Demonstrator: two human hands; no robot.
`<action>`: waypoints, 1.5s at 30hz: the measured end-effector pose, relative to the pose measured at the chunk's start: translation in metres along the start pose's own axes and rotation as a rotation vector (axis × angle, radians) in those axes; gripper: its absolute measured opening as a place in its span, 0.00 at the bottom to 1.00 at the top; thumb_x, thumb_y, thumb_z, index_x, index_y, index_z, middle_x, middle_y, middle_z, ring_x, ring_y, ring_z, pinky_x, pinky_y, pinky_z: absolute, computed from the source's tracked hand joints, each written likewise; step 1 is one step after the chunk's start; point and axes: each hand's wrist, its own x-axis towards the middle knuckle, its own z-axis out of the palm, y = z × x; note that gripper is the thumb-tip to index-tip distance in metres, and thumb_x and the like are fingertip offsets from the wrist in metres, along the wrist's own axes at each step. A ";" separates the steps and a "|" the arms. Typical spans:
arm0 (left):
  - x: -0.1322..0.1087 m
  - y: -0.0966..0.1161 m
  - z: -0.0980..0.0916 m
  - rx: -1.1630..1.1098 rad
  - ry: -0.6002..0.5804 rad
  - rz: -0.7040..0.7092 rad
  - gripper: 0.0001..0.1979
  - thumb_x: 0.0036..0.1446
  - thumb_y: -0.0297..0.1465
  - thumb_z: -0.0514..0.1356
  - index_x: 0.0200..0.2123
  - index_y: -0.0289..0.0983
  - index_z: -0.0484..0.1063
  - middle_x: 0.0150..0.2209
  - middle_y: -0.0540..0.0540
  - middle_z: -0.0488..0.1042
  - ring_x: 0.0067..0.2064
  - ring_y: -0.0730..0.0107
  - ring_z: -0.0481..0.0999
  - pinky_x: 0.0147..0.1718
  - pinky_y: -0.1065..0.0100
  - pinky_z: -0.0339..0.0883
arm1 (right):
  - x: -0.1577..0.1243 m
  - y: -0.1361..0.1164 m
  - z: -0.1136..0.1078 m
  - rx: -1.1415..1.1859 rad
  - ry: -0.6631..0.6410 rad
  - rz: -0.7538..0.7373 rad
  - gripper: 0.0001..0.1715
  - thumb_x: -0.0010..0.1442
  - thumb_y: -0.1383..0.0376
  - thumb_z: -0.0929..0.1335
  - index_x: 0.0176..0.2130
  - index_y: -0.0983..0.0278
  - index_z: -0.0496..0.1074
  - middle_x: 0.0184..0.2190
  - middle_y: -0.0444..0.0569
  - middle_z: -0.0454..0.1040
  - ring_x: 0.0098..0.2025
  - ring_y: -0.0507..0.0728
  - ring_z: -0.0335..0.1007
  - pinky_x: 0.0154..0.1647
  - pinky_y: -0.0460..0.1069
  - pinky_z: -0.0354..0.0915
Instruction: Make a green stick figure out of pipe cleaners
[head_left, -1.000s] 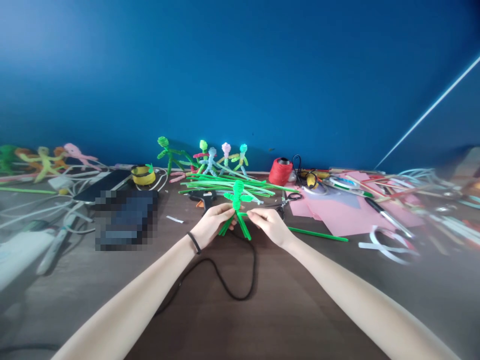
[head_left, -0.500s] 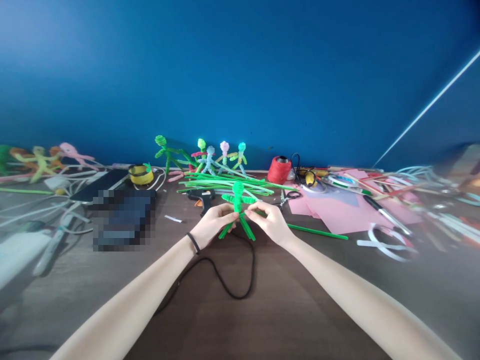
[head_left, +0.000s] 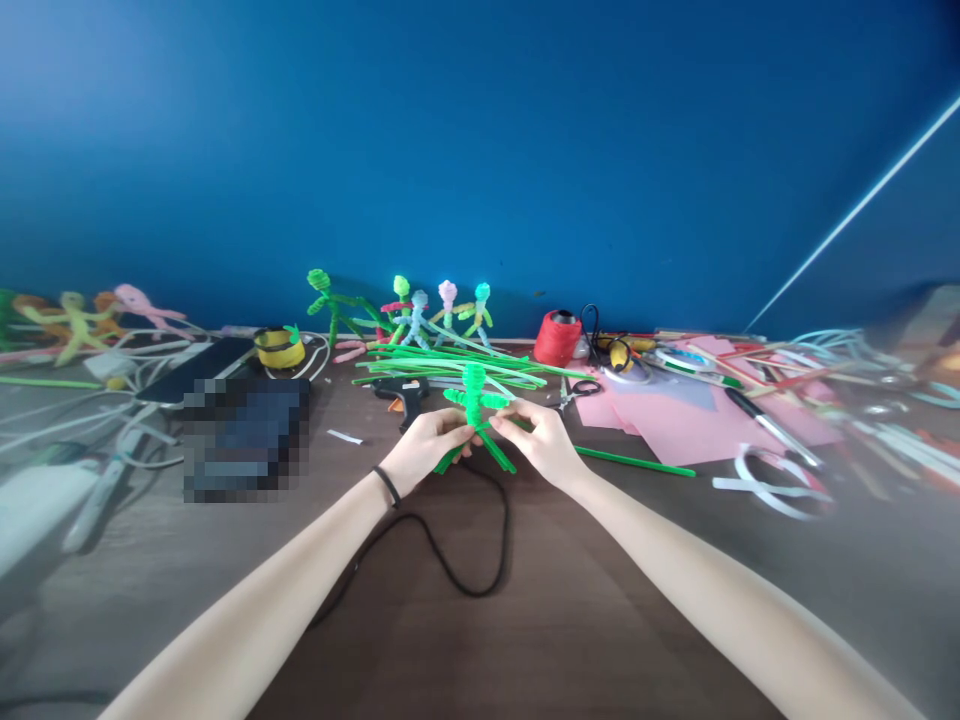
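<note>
A bright green pipe-cleaner figure (head_left: pixel 474 398) is held upright at the centre, with a coiled head, two short wrapped arms and loose straight strands spreading below. My left hand (head_left: pixel 429 446) pinches it at the waist from the left; a dark band circles that wrist. From the right, my right hand (head_left: pixel 541 440) has thumb and fingertips closed on a green strand beside the waist. Just behind lies a pile of green pipe cleaners (head_left: pixel 450 366). One more green pipe cleaner (head_left: pixel 637 461) lies on the table right of my right hand.
Finished figures (head_left: pixel 420 318) stand along the blue wall. A black glue gun (head_left: pixel 409 398), scissors (head_left: pixel 577 390) and red thread spool (head_left: pixel 558 338) sit behind my hands. Pink paper (head_left: pixel 675 425) lies right, a phone (head_left: pixel 199 370) left. A black cord (head_left: pixel 480 592) curls in front.
The lower strands of the green figure have shifted, the right ones now angled further outward. Both hands keep their grip almost in place.
</note>
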 end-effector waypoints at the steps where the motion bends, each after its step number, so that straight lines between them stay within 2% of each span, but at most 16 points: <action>1: 0.000 0.000 0.000 0.010 0.004 0.001 0.06 0.48 0.31 0.56 0.26 0.33 0.67 0.23 0.49 0.70 0.22 0.79 0.66 0.20 0.76 0.58 | 0.000 0.001 0.000 -0.001 -0.007 0.000 0.12 0.51 0.59 0.65 0.28 0.66 0.69 0.27 0.46 0.72 0.32 0.54 0.67 0.37 0.48 0.61; 13: 0.001 0.000 0.005 0.152 0.073 0.034 0.09 0.51 0.27 0.51 0.21 0.34 0.64 0.19 0.50 0.69 0.19 0.77 0.68 0.20 0.74 0.62 | 0.001 0.005 -0.001 -0.002 -0.023 0.007 0.12 0.51 0.59 0.66 0.28 0.67 0.70 0.27 0.47 0.73 0.32 0.54 0.68 0.37 0.48 0.61; 19: -0.001 0.002 0.007 0.001 0.065 0.038 0.09 0.51 0.29 0.52 0.20 0.34 0.63 0.18 0.51 0.67 0.19 0.79 0.67 0.19 0.75 0.60 | 0.002 0.005 0.000 -0.049 -0.060 -0.054 0.10 0.53 0.62 0.64 0.29 0.66 0.71 0.28 0.47 0.73 0.32 0.53 0.67 0.36 0.46 0.61; 24: -0.004 0.003 0.014 -0.209 0.051 0.020 0.09 0.51 0.31 0.53 0.21 0.34 0.63 0.18 0.52 0.66 0.18 0.80 0.65 0.18 0.76 0.58 | -0.002 0.001 0.001 -0.188 -0.156 -0.124 0.16 0.58 0.62 0.59 0.30 0.66 0.72 0.26 0.46 0.71 0.29 0.51 0.66 0.34 0.45 0.60; 28: -0.003 0.001 0.015 -0.319 0.091 0.003 0.09 0.49 0.32 0.56 0.22 0.33 0.63 0.19 0.52 0.66 0.19 0.80 0.66 0.20 0.76 0.59 | -0.005 -0.002 0.001 -0.310 -0.234 -0.168 0.18 0.60 0.62 0.56 0.35 0.65 0.71 0.29 0.47 0.72 0.32 0.52 0.67 0.36 0.45 0.60; 31: -0.001 -0.002 0.015 -0.333 0.168 0.014 0.10 0.48 0.34 0.57 0.22 0.34 0.62 0.19 0.52 0.66 0.20 0.80 0.66 0.21 0.75 0.60 | -0.007 -0.001 0.003 -0.376 -0.239 -0.192 0.17 0.60 0.62 0.56 0.42 0.63 0.69 0.37 0.49 0.73 0.37 0.53 0.68 0.39 0.46 0.60; 34: -0.001 -0.003 0.014 -0.331 0.197 0.020 0.11 0.47 0.36 0.57 0.22 0.35 0.60 0.18 0.52 0.67 0.19 0.79 0.66 0.20 0.75 0.59 | -0.009 0.001 0.005 -0.418 -0.231 -0.232 0.18 0.58 0.63 0.59 0.48 0.63 0.65 0.44 0.49 0.70 0.43 0.54 0.67 0.43 0.46 0.60; 40: -0.002 -0.002 0.013 -0.260 0.170 0.008 0.11 0.49 0.36 0.55 0.22 0.36 0.59 0.17 0.54 0.64 0.18 0.78 0.64 0.18 0.75 0.57 | -0.008 0.000 0.004 -0.484 -0.240 -0.229 0.19 0.61 0.61 0.55 0.47 0.63 0.66 0.34 0.48 0.72 0.35 0.52 0.68 0.36 0.45 0.61; 45: -0.003 -0.001 0.016 -0.306 0.139 0.009 0.10 0.48 0.35 0.56 0.22 0.35 0.62 0.16 0.54 0.63 0.18 0.80 0.63 0.19 0.76 0.56 | -0.007 -0.001 0.004 -0.650 -0.225 -0.213 0.20 0.62 0.63 0.53 0.50 0.62 0.63 0.37 0.49 0.73 0.38 0.54 0.69 0.37 0.45 0.61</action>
